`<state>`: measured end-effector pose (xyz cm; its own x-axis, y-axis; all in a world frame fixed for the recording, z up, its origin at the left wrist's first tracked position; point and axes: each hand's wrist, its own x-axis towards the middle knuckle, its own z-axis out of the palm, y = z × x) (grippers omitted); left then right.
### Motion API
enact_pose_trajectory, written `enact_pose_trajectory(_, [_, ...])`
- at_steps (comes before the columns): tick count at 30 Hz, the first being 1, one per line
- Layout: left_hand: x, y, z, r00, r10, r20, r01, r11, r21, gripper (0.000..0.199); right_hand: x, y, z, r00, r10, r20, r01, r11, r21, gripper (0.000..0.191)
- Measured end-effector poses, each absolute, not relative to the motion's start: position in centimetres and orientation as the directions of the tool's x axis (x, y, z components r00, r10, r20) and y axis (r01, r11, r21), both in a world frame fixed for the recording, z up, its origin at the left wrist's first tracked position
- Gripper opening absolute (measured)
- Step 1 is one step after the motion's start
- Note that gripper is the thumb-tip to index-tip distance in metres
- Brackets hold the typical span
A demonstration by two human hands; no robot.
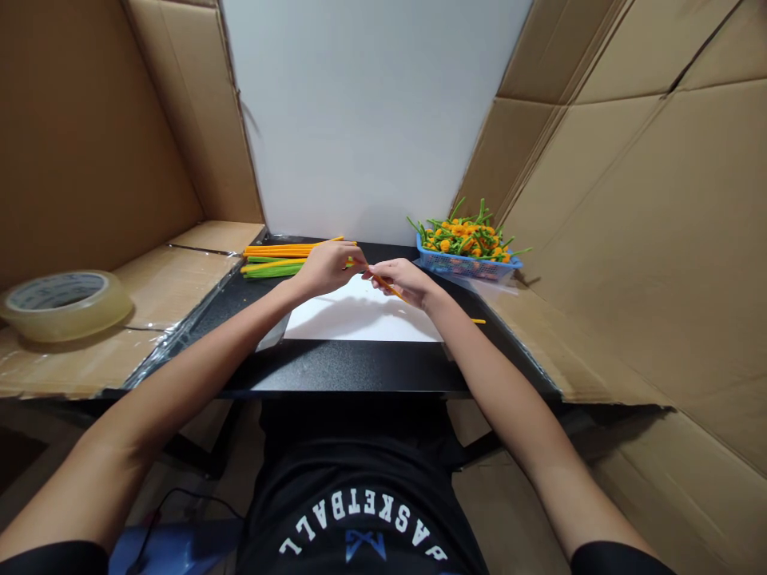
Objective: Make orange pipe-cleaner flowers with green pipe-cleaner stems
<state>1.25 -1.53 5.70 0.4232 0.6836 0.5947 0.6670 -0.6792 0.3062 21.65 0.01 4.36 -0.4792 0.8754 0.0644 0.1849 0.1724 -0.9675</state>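
orange stick (389, 287), pinched between both hands' fingers (370, 274)

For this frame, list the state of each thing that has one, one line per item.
left hand: closed, pinching the orange stick's far end.
right hand: closed on the orange stick.
stick pile: orange and green, lying flat, stacked.
blue basket: heaped full with orange flowers.
tape roll: lying flat on cardboard.
white sheet: flat on the table.

A sheet of paper (359, 319) lies mid-table (335, 371); a stack of stems (276, 259) sits behind-left, a basket (467, 265) behind-right, and a tape roll (63, 303) on the cardboard ledge (173, 279) far left.
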Motion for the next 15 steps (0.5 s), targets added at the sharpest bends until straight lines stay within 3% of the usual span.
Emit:
enact_pose_trajectory(5, [0.8,-1.5,5.4,0.511,0.52,0.684,0.616,-0.777,0.13,0.018,22.1,-0.3,5.0,-0.522,0.852,-0.03,0.141,0.051,-0.989,0.016])
enact_pose_trajectory(11, [0.2,-1.0,5.6,0.571,0.31,0.761,0.486,-0.874,-0.009,0.019,22.1,-0.4,5.4,-0.595,0.779,-0.196,-0.022,-0.259,-0.965,0.014])
enact_pose_trajectory(15, [0.1,-1.1,5.8,0.584,0.282,0.761,0.458,-0.888,-0.023,0.02,22.0,-0.7,5.5,-0.612,0.77,-0.178,-0.044,-0.258,-0.965,0.014])
